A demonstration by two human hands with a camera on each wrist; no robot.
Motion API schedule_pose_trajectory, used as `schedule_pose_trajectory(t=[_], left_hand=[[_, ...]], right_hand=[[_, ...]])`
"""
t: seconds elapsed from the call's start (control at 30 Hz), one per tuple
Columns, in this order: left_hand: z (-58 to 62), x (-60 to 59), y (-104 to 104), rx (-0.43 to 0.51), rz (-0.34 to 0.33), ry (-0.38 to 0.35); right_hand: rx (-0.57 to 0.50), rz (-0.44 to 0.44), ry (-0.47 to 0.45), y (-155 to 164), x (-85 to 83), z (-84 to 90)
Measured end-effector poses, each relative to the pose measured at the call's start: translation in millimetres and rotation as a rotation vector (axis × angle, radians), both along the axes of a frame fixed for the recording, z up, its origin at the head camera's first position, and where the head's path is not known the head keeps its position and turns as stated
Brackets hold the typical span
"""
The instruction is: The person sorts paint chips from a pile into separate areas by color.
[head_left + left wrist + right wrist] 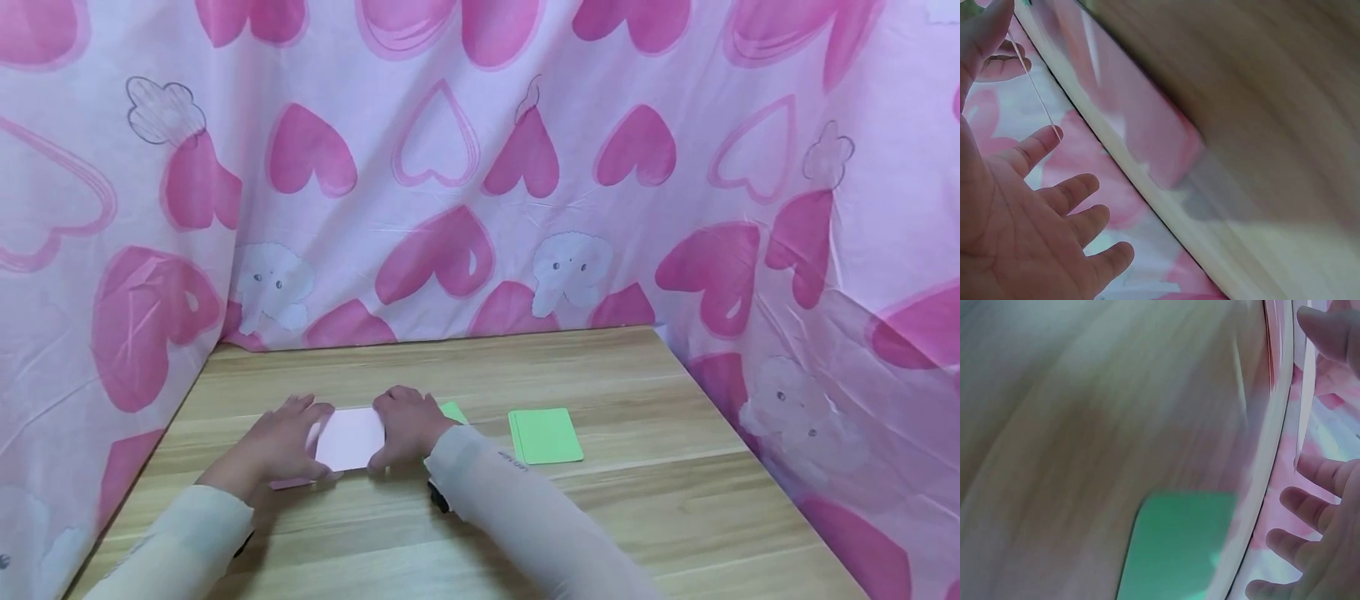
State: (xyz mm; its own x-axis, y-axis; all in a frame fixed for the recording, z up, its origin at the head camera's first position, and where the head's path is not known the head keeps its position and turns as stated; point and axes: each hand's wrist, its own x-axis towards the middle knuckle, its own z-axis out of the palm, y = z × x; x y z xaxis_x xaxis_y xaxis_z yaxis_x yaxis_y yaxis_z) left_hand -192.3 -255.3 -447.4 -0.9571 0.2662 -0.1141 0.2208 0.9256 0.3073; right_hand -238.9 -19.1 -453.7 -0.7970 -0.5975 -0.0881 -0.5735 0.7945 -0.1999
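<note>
A pale pink card (348, 440) is held up between both hands. My left hand (277, 442) holds its left side, thumb at the near corner and index finger at the far one. On the opposite side, my right hand (408, 429) holds it the same way. In both wrist views the card shows only as a thin edge running from thumb to index fingertip, the other fingers spread. Another pink card (291, 483) lies on the table, mostly hidden by the left hand. One green card (454, 412) is partly covered by the right hand.
Right of the hands, a small pile of square green cards (547, 436) lies on the wooden table (600, 517). A pink heart-patterned curtain (442, 167) surrounds the table at the back and both sides.
</note>
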Motion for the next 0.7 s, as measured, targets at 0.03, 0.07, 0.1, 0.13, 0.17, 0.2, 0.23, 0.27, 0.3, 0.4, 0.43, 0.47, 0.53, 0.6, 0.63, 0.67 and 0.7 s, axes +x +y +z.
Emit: schedule_pose_trajectory(t=[0.03, 0.07, 0.1, 0.13, 0.17, 0.2, 0.23, 0.27, 0.3, 0.4, 0.43, 0.47, 0.53, 0.6, 0.63, 0.67, 0.7], left_hand=[[-0.4, 1.2, -3.4, -0.002, 0.010, -0.007], [-0.9, 2.5, -6.7, 0.000, 0.019, -0.015], [-1.4, 3.6, -10.0, 0.002, 0.027, -0.022], [-1.7, 4.6, -13.0, 0.005, 0.034, -0.026], [-2.0, 5.5, -16.0, 0.008, 0.042, -0.031], [-2.0, 5.9, -19.2, 0.012, 0.047, -0.032], [-2.1, 6.4, -22.1, 0.012, 0.049, -0.031], [-2.1, 6.7, -24.9, 0.011, 0.052, -0.031], [-2.3, 6.8, -27.7, 0.007, 0.054, -0.033], [-3.1, 7.4, -35.3, -0.008, 0.061, -0.052], [-3.7, 7.4, -37.6, -0.011, 0.067, -0.060], [-4.1, 7.5, -39.8, -0.011, 0.074, -0.070], [-5.1, 8.1, -44.1, -0.009, 0.089, -0.089], [-5.9, 8.8, -47.6, -0.003, 0.109, -0.107], [-6.4, 9.1, -49.0, -0.003, 0.111, -0.109], [-6.9, 9.7, -50.0, -0.002, 0.111, -0.110], [-8.0, 9.8, -51.0, -0.005, 0.113, -0.111]], right_hand=[[-0.002, 0.002, -0.008, -3.9, 0.8, 0.7], [-0.004, 0.004, -0.015, -7.5, 1.5, 1.4], [-0.001, 0.006, -0.018, -10.8, 1.9, 1.9], [0.002, 0.006, -0.021, -14.2, 2.4, 2.4], [0.006, 0.007, -0.022, -17.5, 2.9, 2.8], [0.011, 0.005, -0.020, -20.8, 3.1, 2.8], [0.015, 0.004, -0.017, -24.1, 3.2, 2.5], [0.018, 0.003, -0.017, -27.4, 3.4, 1.6], [0.021, 0.001, -0.018, -30.7, 3.4, 0.4], [0.019, 0.000, -0.023, -40.2, 3.3, -4.6], [0.019, 0.003, -0.023, -43.3, 3.1, -6.5], [0.019, 0.005, -0.020, -46.3, 2.5, -8.6], [0.017, 0.011, -0.012, -52.5, 0.9, -13.3], [0.017, 0.011, -0.010, -58.7, -1.6, -18.5], [0.018, 0.010, -0.012, -61.5, -3.1, -21.2], [0.020, 0.009, -0.013, -64.1, -4.5, -24.2], [0.021, 0.008, -0.015, -66.2, -5.8, -26.5]])
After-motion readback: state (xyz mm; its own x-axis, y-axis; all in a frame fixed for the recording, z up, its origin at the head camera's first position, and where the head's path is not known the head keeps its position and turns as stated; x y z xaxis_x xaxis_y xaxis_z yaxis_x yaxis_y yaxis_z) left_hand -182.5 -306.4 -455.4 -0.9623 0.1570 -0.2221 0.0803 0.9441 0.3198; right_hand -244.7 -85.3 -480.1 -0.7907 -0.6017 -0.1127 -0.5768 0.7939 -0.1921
